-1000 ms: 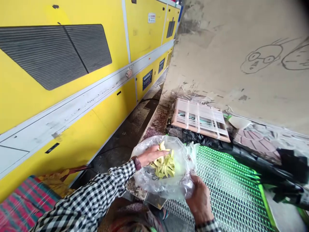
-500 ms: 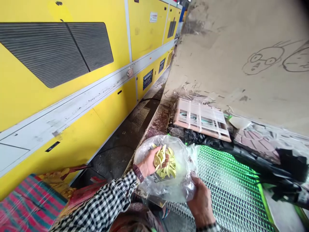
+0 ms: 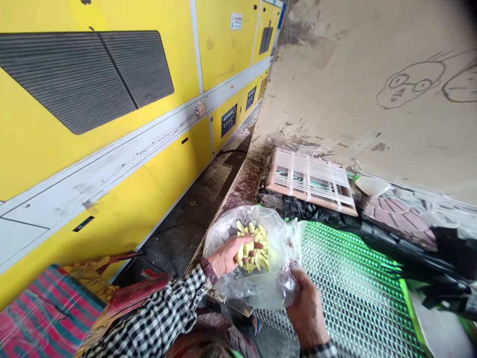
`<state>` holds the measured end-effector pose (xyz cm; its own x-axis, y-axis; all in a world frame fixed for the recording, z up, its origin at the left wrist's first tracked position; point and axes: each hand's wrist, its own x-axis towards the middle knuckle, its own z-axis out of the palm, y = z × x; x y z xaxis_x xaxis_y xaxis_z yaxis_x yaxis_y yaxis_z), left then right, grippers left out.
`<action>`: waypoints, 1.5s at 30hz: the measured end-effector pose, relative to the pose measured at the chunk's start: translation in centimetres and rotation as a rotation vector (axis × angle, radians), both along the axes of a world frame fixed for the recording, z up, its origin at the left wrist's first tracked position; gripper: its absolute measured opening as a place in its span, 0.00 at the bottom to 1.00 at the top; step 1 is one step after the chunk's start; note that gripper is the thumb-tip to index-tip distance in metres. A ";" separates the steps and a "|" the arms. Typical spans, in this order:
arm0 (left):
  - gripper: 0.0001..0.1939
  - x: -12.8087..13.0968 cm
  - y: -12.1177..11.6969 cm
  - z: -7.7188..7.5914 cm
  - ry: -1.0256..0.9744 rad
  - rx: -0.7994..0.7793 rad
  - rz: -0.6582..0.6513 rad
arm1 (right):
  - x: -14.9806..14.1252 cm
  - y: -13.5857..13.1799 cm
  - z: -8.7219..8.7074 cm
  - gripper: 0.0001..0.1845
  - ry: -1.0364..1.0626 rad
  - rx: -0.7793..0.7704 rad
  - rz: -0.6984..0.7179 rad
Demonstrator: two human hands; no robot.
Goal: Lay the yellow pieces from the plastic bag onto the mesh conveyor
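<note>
Left hand: the left hand (image 3: 226,259), in a checked shirt sleeve (image 3: 156,314) with a dark wristband (image 3: 209,271), reaches into the mouth of a clear plastic bag (image 3: 257,291).
Right hand: the right hand (image 3: 307,313) stays outside, at the near edge of the bag.
Fingers: the left fingers (image 3: 249,243) lie curved over the pile and touch it (whether they grip any piece, I cannot tell); the right fingers (image 3: 298,278) are closed on a gathered fold of the plastic.
Pieces: the pale yellow pieces (image 3: 253,253), crescent-shaped and possibly cut fruit, sit heaped in the middle of the bag.
Around the bag: a green-lit metal mesh sheet (image 3: 354,283) lies touching its right side, black plastic sheeting (image 3: 320,215) lies just beyond it, and a strapped flat bundle (image 3: 309,175) sits past that. A yellow machine cabinet (image 3: 112,194) stands well to its left, with striped cloth (image 3: 44,311) nearer the lower left.
Risk: the thin plastic could slip from the right fingers, or the bag could sag off its edge of support, spilling pieces onto the mesh. Sharp mesh edges could also tear the bag.
</note>
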<state>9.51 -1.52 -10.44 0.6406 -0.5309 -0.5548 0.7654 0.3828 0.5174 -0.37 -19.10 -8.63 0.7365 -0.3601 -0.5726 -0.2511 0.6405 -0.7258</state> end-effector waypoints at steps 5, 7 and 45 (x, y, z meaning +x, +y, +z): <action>0.16 -0.7 0.1 1.3 -0.070 0.055 0.075 | 0.1 -0.3 -0.1 0.28 -0.009 -0.056 0.021; 0.16 -1.3 0.2 2.8 -0.140 0.104 0.094 | -0.1 -1.0 -0.3 0.30 -0.031 -0.128 0.056; 0.20 -17.3 -18.8 -0.4 -0.246 0.338 -0.203 | -11.6 -19.8 -3.7 0.22 -0.158 -0.525 0.708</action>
<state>-7.78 -20.36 -10.84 0.6765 -0.4748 -0.5629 0.6463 0.0163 0.7629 -12.00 -38.87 -12.30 0.9420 0.0221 -0.3349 -0.3335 -0.0508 -0.9414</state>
